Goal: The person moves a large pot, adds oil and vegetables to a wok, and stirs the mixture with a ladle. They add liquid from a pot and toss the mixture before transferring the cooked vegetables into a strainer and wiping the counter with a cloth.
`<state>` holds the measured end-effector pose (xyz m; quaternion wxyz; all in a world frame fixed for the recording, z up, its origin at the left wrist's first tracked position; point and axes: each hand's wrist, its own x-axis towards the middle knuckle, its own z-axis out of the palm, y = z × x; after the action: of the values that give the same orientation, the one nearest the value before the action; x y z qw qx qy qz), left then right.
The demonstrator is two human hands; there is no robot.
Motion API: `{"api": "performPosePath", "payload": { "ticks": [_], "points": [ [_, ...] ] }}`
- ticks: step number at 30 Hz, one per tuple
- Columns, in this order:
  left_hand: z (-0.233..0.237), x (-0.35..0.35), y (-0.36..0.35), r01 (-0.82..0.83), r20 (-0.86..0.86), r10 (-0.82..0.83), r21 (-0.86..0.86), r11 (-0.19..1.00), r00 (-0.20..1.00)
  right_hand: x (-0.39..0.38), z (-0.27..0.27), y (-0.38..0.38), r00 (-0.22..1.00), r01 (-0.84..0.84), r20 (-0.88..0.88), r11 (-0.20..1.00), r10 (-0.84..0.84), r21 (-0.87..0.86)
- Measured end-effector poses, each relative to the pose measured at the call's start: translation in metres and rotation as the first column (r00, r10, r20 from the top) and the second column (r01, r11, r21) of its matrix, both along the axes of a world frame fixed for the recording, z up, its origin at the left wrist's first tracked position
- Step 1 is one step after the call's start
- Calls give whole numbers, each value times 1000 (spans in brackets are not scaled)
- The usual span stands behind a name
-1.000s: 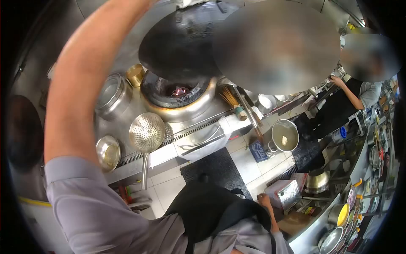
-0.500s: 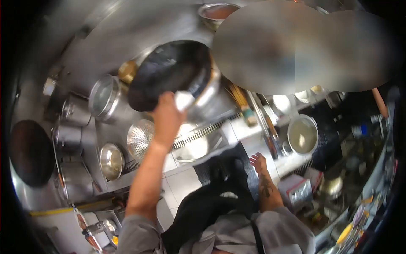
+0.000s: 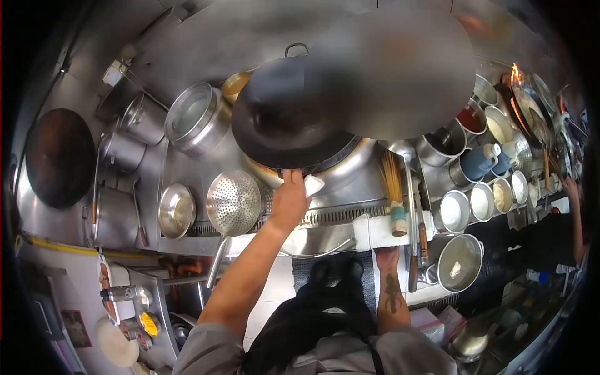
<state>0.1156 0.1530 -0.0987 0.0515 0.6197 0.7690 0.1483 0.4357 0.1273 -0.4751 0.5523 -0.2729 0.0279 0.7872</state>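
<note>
A large dark wok (image 3: 281,134) sits over the stove's round burner ring (image 3: 353,159), its right part lost behind a blurred patch. My left hand (image 3: 290,203) is closed on the wok's near rim, at its handle, with a folded white cloth (image 3: 314,184) in the grip. My right hand (image 3: 387,257) is at the counter's front edge, right below a white towel (image 3: 378,231); its fingers are hidden there. A bamboo brush (image 3: 394,194) stands just above that towel. Left of my left hand lies a perforated strainer ladle (image 3: 234,203).
A metal bowl (image 3: 177,211) and stacked steel pots (image 3: 197,119) stand left. Right are a long-handled ladle (image 3: 411,206), a pot of liquid (image 3: 460,262) and seasoning containers (image 3: 454,211). A flame (image 3: 515,74) burns far right, near another person's arm (image 3: 574,212).
The wok has come down from a tilted position onto the burner, my left hand still on it. My right hand has moved from open in the air to the towel at the counter edge.
</note>
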Motion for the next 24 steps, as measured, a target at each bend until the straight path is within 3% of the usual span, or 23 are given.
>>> {"api": "performPosePath", "payload": {
  "ticks": [2,3,5,8,11,12,15,20,24],
  "points": [
    [-3,1,0,12,15,-12,25,1000,1000,19,40,-12,996,-81,-46,992,77,-93],
    [-2,1,0,21,21,-22,37,999,1000,35,50,-15,985,-137,84,976,153,-169],
    [2,-4,-2,57,32,-59,40,998,998,74,85,-30,933,-350,109,934,342,71],
    [2,-12,-7,109,48,-112,52,993,993,110,170,-36,843,-523,144,852,518,-4],
    [-1,-12,-7,119,75,-127,95,988,989,117,223,-30,660,-664,437,746,611,-40],
    [-3,-12,-6,117,84,-127,110,987,988,104,240,-28,582,-599,596,788,553,-146],
    [-8,-15,-9,127,128,-148,162,979,981,89,252,-29,286,-605,854,772,436,-192],
    [-13,-22,-5,126,143,-148,152,980,979,73,264,-43,602,-514,641,845,476,-145],
    [-14,-20,-8,129,171,-161,180,975,972,61,287,-48,633,-524,637,849,440,-66]
  ]
}}
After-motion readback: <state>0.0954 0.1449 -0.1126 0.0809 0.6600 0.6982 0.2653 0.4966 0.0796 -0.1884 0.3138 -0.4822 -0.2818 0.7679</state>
